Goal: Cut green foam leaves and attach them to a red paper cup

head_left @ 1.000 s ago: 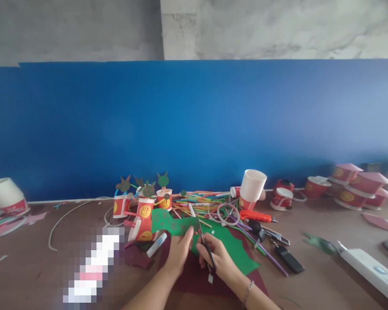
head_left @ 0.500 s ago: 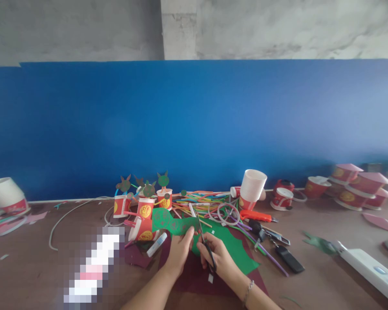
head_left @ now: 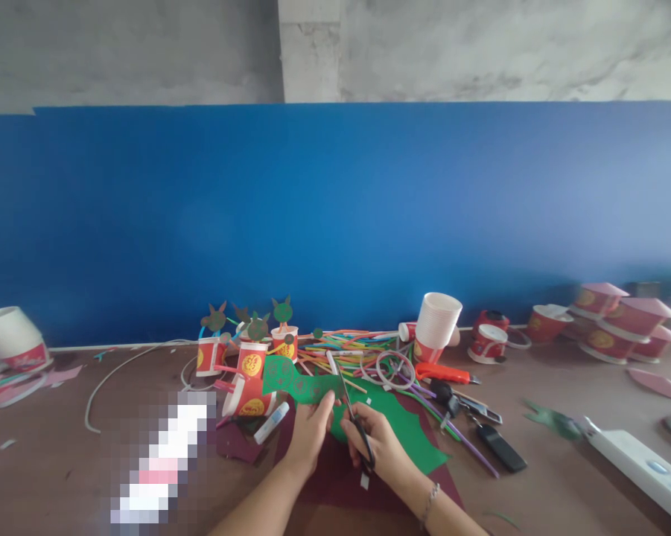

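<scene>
My left hand pinches a wavy strip of green paper with patterns drawn on it. Black scissors are gripped in my right hand, their blades pointing up beside the strip's right end. Whether the blades touch the paper is hard to tell. Under my hands lie a larger green sheet and a dark red sheet. A glue stick rests left of my left hand, near a tipped red cup.
Colourful pipe cleaners lie behind my hands, with a stack of white cups. An orange cutter and black keys are to the right. Small cups with green animal heads stand back left. A white box sits far right.
The green strip has shifted slightly in my left hand, and the scissors have moved a little beside it. Everything else looks the same.
</scene>
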Available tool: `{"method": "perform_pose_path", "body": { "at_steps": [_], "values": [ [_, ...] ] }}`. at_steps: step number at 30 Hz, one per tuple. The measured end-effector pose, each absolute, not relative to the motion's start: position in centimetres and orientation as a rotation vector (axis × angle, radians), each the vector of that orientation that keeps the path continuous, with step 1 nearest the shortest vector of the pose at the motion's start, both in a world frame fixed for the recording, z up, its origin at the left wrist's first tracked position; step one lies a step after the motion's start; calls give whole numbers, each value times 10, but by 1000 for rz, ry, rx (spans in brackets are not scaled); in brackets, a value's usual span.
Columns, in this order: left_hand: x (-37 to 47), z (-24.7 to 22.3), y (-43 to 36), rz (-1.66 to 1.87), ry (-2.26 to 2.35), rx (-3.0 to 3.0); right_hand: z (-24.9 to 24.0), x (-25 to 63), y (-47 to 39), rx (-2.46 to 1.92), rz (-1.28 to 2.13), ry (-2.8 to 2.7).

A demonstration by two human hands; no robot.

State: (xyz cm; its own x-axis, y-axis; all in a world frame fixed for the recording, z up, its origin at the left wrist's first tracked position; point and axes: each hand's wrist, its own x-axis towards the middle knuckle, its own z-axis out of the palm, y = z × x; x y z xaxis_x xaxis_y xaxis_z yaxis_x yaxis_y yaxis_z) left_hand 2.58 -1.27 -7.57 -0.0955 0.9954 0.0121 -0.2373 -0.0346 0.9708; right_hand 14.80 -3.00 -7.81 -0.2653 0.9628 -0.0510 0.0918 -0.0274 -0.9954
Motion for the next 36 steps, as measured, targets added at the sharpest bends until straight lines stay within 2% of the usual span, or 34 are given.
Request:
{"method": "perform_pose_path", "body": {
  "at_steps": [36],
  "values": [
    [22, -83, -7, 1433, 1189, 1003, -85, 149, -27, -1207, 1352, -1457]
  ]
}}
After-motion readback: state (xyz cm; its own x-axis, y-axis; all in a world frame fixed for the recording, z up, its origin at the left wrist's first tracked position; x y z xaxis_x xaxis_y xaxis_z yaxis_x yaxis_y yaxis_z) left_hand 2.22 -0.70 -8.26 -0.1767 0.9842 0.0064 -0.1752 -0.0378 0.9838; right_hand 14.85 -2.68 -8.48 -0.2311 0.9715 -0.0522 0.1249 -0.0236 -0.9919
